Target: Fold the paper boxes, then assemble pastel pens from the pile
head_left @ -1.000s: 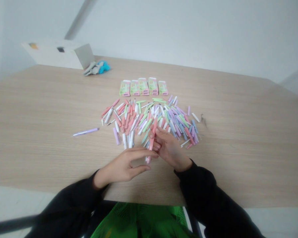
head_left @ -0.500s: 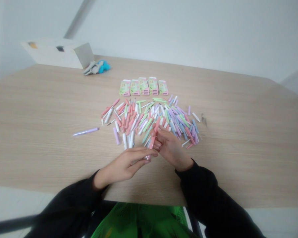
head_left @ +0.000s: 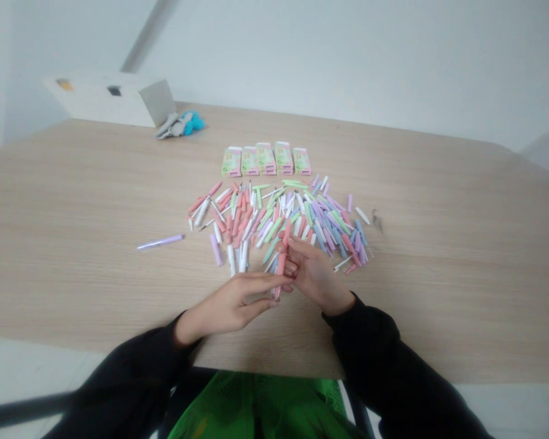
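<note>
The right hand grip is clamped on a slim pink plastic pen, held over the pale wood-grain bench before a heap of pastel pen parts, its lower end presented between the left hand's parted thumb and fingers, contact unclear.

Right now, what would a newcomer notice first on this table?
A fan of pastel pen parts fills the middle of the wooden table, with five green-and-pink boxes lined up behind it. At its front edge, the left hand and right hand meet around a pink pen. A lone lilac pen lies off to the left.
</note>
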The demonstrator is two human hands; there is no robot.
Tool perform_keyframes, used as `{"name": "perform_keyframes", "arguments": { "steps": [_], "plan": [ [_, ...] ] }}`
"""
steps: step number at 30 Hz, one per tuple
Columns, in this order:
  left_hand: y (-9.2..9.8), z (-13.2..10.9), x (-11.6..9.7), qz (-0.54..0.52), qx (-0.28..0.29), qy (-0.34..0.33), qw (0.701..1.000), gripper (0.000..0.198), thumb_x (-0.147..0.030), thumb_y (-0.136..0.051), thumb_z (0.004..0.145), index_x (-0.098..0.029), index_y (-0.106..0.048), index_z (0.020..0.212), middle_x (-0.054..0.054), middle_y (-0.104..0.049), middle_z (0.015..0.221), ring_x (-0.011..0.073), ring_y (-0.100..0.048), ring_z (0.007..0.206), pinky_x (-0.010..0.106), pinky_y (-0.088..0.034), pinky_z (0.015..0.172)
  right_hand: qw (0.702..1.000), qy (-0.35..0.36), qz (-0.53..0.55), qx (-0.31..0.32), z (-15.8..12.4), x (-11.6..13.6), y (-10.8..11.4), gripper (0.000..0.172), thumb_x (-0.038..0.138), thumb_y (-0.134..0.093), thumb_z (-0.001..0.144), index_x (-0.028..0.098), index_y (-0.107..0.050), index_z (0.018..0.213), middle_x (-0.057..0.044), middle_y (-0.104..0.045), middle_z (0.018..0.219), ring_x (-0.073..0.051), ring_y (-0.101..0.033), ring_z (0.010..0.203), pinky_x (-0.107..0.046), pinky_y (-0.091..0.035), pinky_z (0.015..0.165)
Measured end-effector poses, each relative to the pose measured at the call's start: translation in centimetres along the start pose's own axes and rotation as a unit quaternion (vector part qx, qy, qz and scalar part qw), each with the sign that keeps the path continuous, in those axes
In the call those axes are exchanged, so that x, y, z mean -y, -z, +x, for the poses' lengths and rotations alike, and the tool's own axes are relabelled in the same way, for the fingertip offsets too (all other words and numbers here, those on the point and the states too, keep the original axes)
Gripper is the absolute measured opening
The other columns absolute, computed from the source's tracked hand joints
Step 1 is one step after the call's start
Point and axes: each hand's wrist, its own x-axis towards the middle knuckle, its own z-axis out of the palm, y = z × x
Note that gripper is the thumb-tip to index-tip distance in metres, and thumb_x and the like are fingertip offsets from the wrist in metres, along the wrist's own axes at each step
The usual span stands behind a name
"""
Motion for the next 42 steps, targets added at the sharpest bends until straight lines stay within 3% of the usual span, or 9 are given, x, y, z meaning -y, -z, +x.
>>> {"name": "perform_keyframes", "arguments": {
  "steps": [6,10,15,20,29,42],
  "plan": [
    [0.07,0.11,-0.30,0.000,0.002,0.016,1.000,0.033,-0.020,-0.054,0.101,-0.019,-0.067,0.131,0.010,-0.077,0.116,0.0180,-0.073,0.100,0.032,-0.056,0.093,1.000,0.013,0.014,-0.016,-0.08,-0.13,-0.11,0.014,0.025,-0.066,0.085,0.019,-0.059,0.095,0.006,-0.055,0.073,-0.006,-0.031,0.046,-0.020,-0.032,0.039],
    [0.40,-0.11,-0.64,-0.007,0.010,0.018,1.000,0.033,-0.020,-0.060,0.096,-0.018,-0.068,0.129,0.011,-0.077,0.115,0.0200,-0.073,0.103,0.033,-0.057,0.093,1.000,-0.002,0.014,-0.004,-0.13,-0.11,-0.08,0.014,0.024,-0.065,0.085,0.019,-0.059,0.097,0.006,-0.055,0.075,-0.007,-0.034,0.045,-0.021,-0.030,0.036],
    [0.41,-0.41,-0.56,-0.030,0.007,0.003,1.000,0.043,-0.015,-0.060,0.094,-0.017,-0.061,0.137,0.013,-0.073,0.125,0.0219,-0.070,0.116,0.035,-0.055,0.100,0.999,-0.031,0.018,0.000,0.08,-0.16,0.19,0.016,0.027,-0.061,0.087,0.021,-0.056,0.102,0.007,-0.052,0.068,-0.009,-0.034,0.043,-0.022,-0.032,0.034],
    [0.28,-0.28,-0.59,-0.027,0.001,0.010,1.000,0.033,-0.016,-0.057,0.096,-0.016,-0.066,0.127,0.013,-0.074,0.121,0.0211,-0.071,0.113,0.035,-0.056,0.099,0.999,-0.038,0.010,0.003,0.14,-0.18,0.42,0.015,0.027,-0.056,0.089,0.022,-0.054,0.103,0.008,-0.050,0.063,-0.011,-0.035,0.041,-0.023,-0.033,0.033],
    [0.29,-0.23,-0.59,-0.022,-0.002,0.003,1.000,0.034,-0.017,-0.060,0.095,-0.017,-0.065,0.129,0.012,-0.075,0.119,0.0208,-0.071,0.112,0.035,-0.056,0.099,0.999,-0.045,-0.015,0.021,0.11,-0.20,0.62,0.016,0.033,-0.058,0.089,0.022,-0.053,0.100,0.009,-0.045,0.054,-0.012,-0.037,0.039,-0.023,-0.034,0.036],
    [0.16,-0.05,-0.53,0.006,0.006,-0.005,1.000,0.031,-0.019,-0.058,0.098,-0.017,-0.068,0.127,0.012,-0.075,0.121,0.0193,-0.072,0.107,0.031,-0.056,0.092,0.999,-0.031,-0.013,-0.001,0.08,-0.23,0.36,0.019,0.033,-0.062,0.086,0.023,-0.054,0.099,0.009,-0.046,0.055,-0.011,-0.035,0.042,-0.022,-0.030,0.038]
  ]
}}
